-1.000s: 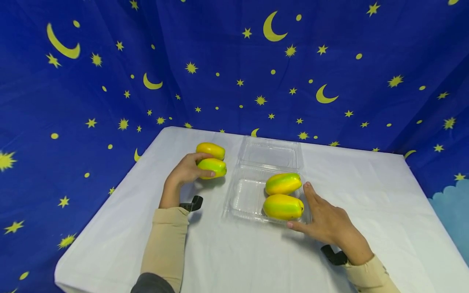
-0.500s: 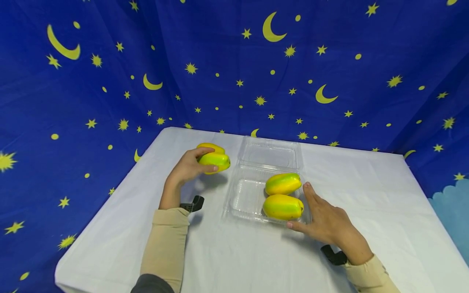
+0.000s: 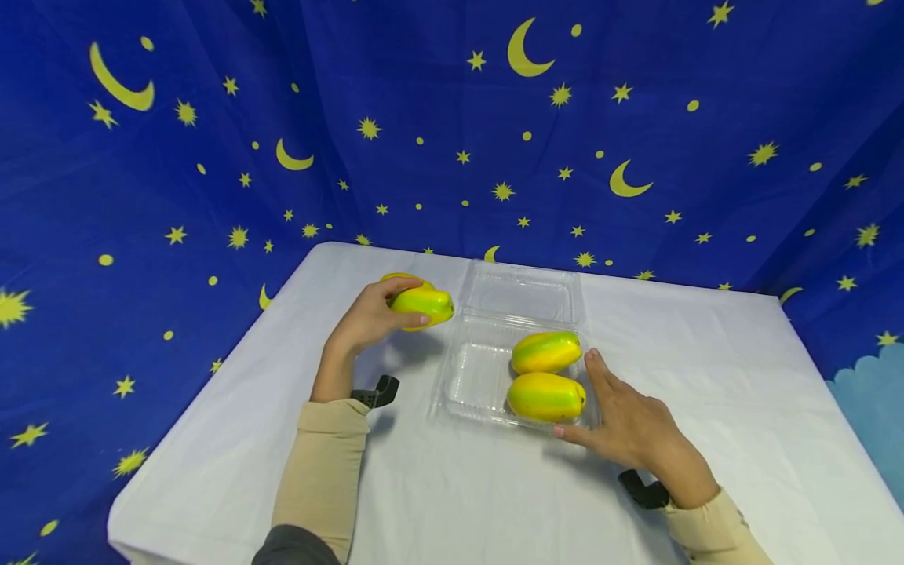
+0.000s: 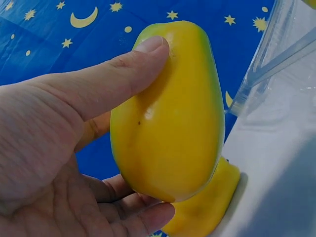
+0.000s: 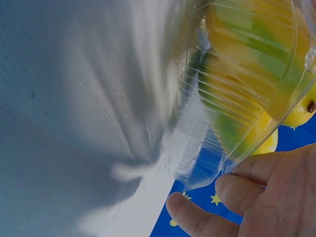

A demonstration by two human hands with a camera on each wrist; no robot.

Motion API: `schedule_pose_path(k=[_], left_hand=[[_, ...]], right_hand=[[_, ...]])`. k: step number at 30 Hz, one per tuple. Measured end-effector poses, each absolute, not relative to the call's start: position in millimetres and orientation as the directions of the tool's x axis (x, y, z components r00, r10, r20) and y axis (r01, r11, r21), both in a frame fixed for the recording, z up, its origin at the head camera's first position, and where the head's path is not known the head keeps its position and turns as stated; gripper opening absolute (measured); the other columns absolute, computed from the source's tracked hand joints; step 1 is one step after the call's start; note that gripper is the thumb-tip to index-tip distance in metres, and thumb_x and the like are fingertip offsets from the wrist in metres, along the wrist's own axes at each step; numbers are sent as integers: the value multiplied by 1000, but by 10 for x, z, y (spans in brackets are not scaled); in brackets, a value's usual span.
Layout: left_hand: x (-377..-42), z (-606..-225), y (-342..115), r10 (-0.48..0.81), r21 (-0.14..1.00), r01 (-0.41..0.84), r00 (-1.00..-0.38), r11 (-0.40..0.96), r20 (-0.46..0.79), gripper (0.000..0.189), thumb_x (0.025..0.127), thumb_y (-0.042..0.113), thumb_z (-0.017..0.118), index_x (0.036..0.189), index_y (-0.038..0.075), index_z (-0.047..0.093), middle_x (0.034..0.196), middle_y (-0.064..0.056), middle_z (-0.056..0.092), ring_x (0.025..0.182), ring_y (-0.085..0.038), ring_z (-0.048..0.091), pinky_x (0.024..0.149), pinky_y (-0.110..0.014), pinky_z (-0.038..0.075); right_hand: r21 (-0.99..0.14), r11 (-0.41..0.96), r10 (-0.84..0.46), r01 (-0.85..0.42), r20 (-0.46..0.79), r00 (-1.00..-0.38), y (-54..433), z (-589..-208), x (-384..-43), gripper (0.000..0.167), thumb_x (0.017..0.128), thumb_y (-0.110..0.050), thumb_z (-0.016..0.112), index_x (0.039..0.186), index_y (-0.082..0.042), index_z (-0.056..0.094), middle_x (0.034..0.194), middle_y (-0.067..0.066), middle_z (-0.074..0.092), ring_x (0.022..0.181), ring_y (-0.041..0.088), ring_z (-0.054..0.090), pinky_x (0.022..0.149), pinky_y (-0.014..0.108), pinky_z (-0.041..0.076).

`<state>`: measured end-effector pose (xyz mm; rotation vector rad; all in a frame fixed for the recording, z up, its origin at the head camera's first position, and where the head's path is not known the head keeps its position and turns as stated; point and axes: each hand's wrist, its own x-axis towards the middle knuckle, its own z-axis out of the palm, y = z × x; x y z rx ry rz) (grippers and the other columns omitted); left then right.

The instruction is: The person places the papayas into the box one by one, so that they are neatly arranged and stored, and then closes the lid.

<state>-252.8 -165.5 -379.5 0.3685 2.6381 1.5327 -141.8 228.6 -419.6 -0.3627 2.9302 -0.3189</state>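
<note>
My left hand (image 3: 362,320) grips a yellow-green papaya (image 3: 432,304) between thumb and fingers, raised above the table left of a clear plastic clamshell box (image 3: 472,375). In the left wrist view, the thumb lies along that papaya's side and other fingers curl below it. A second papaya (image 4: 210,210) rests on the table behind, mostly hidden in the head view. Two more papayas, a far one (image 3: 546,352) and a near one (image 3: 545,397), lie side by side in the box's right half. My right hand (image 3: 639,430), fingers extended, rests at the box's right edge and near corner.
The box's lid (image 3: 521,297) lies folded back, flat, toward the rear of the white-covered table (image 3: 466,502). A blue curtain (image 3: 424,94) with moons and stars stands behind the table and along its sides.
My left hand has lifted the nearer of the two left papayas off the table and moved it slightly back and right. The right hand and the boxed papayas stay put.
</note>
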Motion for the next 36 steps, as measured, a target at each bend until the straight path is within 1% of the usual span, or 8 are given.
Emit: schedule_pose_path(k=[3,7,10,14,18,24,30,36], left_hand=[[-2525,-3796,-1614,256,865,186,-964,466,70,60,81,28,86,135,17,62,135,0,57,115,-24,54,102,-43,45],[-2526,-3808,-1559,271,862,201,-959,465,78,61,81,28,86,136,16,62,141,-3,51,117,-25,52,104,-44,45],[-2526,-3821,-1517,278,859,204,-958,470,76,62,81,28,85,137,16,61,143,-5,47,119,-25,51,105,-44,45],[-2524,-3816,-1445,305,864,204,-950,460,63,62,81,27,85,137,18,61,139,-4,53,118,-25,54,104,-43,46],[-2523,-3786,-1359,331,863,213,-942,457,57,63,80,28,86,137,20,61,133,-2,60,116,-24,56,102,-43,47],[-2518,-3772,-1230,347,837,242,-935,491,67,61,80,31,86,135,24,62,133,2,61,117,-21,56,105,-43,45],[-2496,-3810,-1104,365,826,255,-929,503,64,61,81,33,85,136,26,61,138,4,60,119,-17,57,105,-41,46],[-2479,-3828,-976,397,801,312,-912,511,103,62,82,34,84,138,23,60,137,3,61,115,-18,59,103,-42,48]], right_hand=[[-230,948,-258,-221,-144,-955,2292,-4203,-1412,131,74,-93,47,161,-6,2,165,20,20,139,46,44,86,61,53],[-231,947,-261,-225,-143,-955,2299,-4212,-1411,131,74,-93,46,161,-5,2,165,20,20,139,47,44,85,61,54],[-232,946,-263,-226,-146,-954,2300,-4213,-1411,131,74,-92,47,161,-5,2,165,21,20,139,47,44,83,60,54],[-231,947,-262,-224,-148,-954,2299,-4204,-1423,130,75,-90,50,161,-5,1,166,20,19,139,46,44,83,60,54],[-231,945,-268,-232,-139,-953,2287,-4185,-1447,130,75,-90,50,161,-5,1,166,20,19,139,46,44,85,60,54],[-226,946,-271,-235,-144,-952,2282,-4166,-1456,130,75,-92,47,161,-5,2,166,20,17,139,46,44,84,60,54],[-227,946,-271,-233,-152,-951,2280,-4174,-1440,131,74,-94,44,161,-4,3,167,20,16,140,46,44,86,60,54],[-227,946,-268,-232,-139,-953,2285,-4172,-1436,131,74,-94,45,161,-6,2,167,18,15,139,45,45,81,57,55]])
